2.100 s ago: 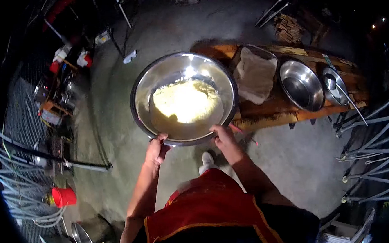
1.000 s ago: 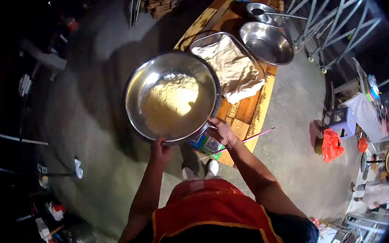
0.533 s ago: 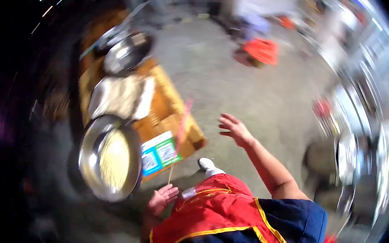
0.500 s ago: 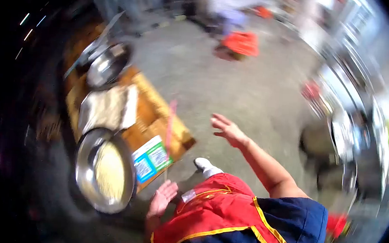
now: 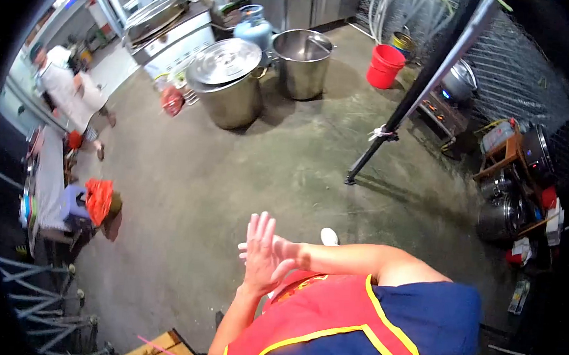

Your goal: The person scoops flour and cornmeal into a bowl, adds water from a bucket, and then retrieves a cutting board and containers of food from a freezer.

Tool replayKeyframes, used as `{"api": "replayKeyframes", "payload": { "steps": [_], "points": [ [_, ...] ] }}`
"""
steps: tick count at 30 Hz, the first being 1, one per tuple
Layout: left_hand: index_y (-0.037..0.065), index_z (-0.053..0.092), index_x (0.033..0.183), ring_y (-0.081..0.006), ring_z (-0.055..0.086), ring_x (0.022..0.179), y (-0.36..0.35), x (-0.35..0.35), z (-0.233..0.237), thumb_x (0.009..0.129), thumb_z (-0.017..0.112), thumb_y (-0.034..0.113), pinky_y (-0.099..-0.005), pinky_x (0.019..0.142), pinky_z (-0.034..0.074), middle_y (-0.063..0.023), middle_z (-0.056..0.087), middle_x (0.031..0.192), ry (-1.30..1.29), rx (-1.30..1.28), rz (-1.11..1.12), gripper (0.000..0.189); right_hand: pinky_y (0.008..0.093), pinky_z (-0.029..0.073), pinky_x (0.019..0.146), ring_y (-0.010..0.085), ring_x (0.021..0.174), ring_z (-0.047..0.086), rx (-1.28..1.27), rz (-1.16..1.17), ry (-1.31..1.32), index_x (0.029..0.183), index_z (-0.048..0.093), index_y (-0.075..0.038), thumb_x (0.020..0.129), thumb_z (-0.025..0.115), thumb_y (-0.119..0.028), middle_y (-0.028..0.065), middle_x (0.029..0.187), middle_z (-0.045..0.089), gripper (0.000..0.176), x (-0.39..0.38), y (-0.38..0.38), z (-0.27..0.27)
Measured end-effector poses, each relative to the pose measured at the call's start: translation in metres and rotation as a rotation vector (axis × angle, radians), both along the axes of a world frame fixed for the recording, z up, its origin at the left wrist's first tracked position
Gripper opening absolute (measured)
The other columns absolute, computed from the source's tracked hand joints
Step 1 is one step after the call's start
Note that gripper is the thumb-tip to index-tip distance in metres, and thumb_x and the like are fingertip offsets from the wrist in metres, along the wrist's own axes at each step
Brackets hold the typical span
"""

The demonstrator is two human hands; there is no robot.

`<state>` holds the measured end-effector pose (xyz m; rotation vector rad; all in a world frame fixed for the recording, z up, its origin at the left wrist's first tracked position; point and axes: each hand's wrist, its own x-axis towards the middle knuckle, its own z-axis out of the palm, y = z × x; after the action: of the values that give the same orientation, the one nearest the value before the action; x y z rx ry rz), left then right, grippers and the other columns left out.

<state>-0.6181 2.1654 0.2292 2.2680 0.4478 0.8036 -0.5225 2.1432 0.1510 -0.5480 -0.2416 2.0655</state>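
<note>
In front of the red apron (image 5: 314, 318) with yellow trim, my two hands meet at the palms. My left hand (image 5: 265, 258) is nearer the camera, its fingers stretched upward and holding nothing. Behind it, my right hand (image 5: 286, 250) comes in from the right, partly covered by the left. The fingertips of the right hand stick out past the left one, stretched and with nothing seen in them. Below the hands, a white shoe (image 5: 329, 237) shows on the concrete floor (image 5: 198, 191).
Ahead stand a lidded metal pot (image 5: 230, 101), an open pot (image 5: 302, 70), a blue gas cylinder (image 5: 254, 27) and a red bucket (image 5: 385, 67). A black pole (image 5: 371, 157) rises at right. Shelved pots (image 5: 501, 216) stand farther right. At left, a person (image 5: 69, 90) walks near a red bag (image 5: 98, 201).
My view has swung right, away from the wooden table with the metal bowls, which now shows only a corner at the bottom. My hands, apart before, have come together.
</note>
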Motion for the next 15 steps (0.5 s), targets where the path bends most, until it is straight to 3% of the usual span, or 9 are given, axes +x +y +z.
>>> {"api": "replayKeyframes", "payload": {
  "steps": [2,4,5,6,7,8,9,12,15],
  "points": [
    [0.004,0.035,0.126,-0.0348,0.030,0.122,0.025,0.044,-0.040,0.077,0.054,0.035,-0.0481,0.102,0.017,-0.0152,0.037,0.129,0.207,0.286,-0.064,0.061,0.0339,0.030,0.097,0.0179,0.119,0.036,0.041,-0.135,0.121,0.130,0.032,-0.011,0.089,0.037,-0.037,0.0030,0.131,0.036,0.049,0.039,0.005,-0.015],
    [0.003,0.041,0.122,-0.0312,0.039,0.116,0.056,0.100,-0.091,0.079,0.050,0.029,-0.0481,0.101,0.018,-0.0123,0.045,0.122,0.066,0.244,0.071,0.051,0.0335,0.031,0.096,0.0175,0.117,0.038,0.018,-0.197,0.121,0.129,0.033,-0.009,0.089,0.037,-0.033,0.0030,0.128,0.040,0.047,0.109,0.010,-0.009],
    [0.002,0.041,0.121,-0.0312,0.040,0.114,0.071,0.120,-0.116,0.082,0.046,0.029,-0.0461,0.100,0.021,-0.0134,0.046,0.120,0.129,-0.110,0.157,0.047,0.0336,0.032,0.096,0.0172,0.116,0.040,-0.018,-0.203,0.058,0.128,0.034,-0.008,0.090,0.037,-0.032,0.0030,0.126,0.042,0.046,0.150,0.007,0.013],
    [0.000,0.037,0.122,-0.0324,0.039,0.114,0.096,0.130,-0.170,0.086,0.044,0.027,-0.0426,0.099,0.026,-0.0173,0.044,0.121,0.364,-0.235,0.167,0.046,0.0337,0.033,0.095,0.0170,0.114,0.041,-0.057,-0.211,0.002,0.128,0.034,-0.006,0.090,0.036,-0.030,0.0030,0.124,0.044,0.045,0.188,0.007,0.031],
    [-0.001,0.034,0.124,-0.0337,0.038,0.115,0.103,0.136,-0.203,0.085,0.048,0.030,-0.0390,0.098,0.030,-0.0202,0.040,0.124,0.397,-0.354,0.262,0.052,0.0335,0.035,0.094,0.0171,0.113,0.042,0.011,-0.200,-0.009,0.128,0.035,-0.006,0.090,0.037,-0.029,0.0039,0.123,0.044,0.045,0.226,0.009,0.042],
    [-0.001,0.033,0.125,-0.0338,0.036,0.117,0.103,0.138,-0.204,0.081,0.054,0.030,-0.0382,0.097,0.031,-0.0218,0.036,0.126,0.791,-0.294,0.355,0.058,0.0333,0.036,0.092,0.0173,0.112,0.043,0.074,-0.182,-0.023,0.128,0.035,-0.005,0.090,0.039,-0.029,0.0048,0.123,0.045,0.045,0.259,0.014,0.052],
    [-0.002,0.033,0.125,-0.0329,0.035,0.119,0.112,0.140,-0.210,0.077,0.059,0.032,-0.0376,0.096,0.032,-0.0225,0.035,0.127,0.889,-0.368,0.338,0.064,0.0329,0.039,0.090,0.0174,0.110,0.045,0.042,-0.236,-0.213,0.126,0.037,-0.005,0.089,0.043,-0.027,0.0072,0.122,0.045,0.044,0.286,0.022,0.062],
    [-0.002,0.038,0.122,-0.0321,0.039,0.115,0.147,0.142,-0.237,0.076,0.060,0.034,-0.0363,0.095,0.034,-0.0225,0.042,0.122,0.824,-0.428,0.421,0.062,0.0277,0.042,0.077,0.0144,0.092,0.051,-0.043,-0.410,-0.599,0.117,0.045,-0.006,0.084,0.052,-0.025,0.0080,0.111,0.052,0.039,0.354,0.078,0.038],
    [-0.001,0.045,0.117,-0.0327,0.048,0.107,0.191,0.156,-0.252,0.076,0.059,0.033,-0.0356,0.090,0.038,-0.0214,0.050,0.114,0.853,-0.597,0.590,0.056,0.0285,0.044,0.072,0.0169,0.087,0.053,-0.207,-0.559,-0.443,0.110,0.048,-0.005,0.082,0.054,-0.023,0.0097,0.103,0.055,0.034,0.409,0.155,-0.006]
  ]
}}
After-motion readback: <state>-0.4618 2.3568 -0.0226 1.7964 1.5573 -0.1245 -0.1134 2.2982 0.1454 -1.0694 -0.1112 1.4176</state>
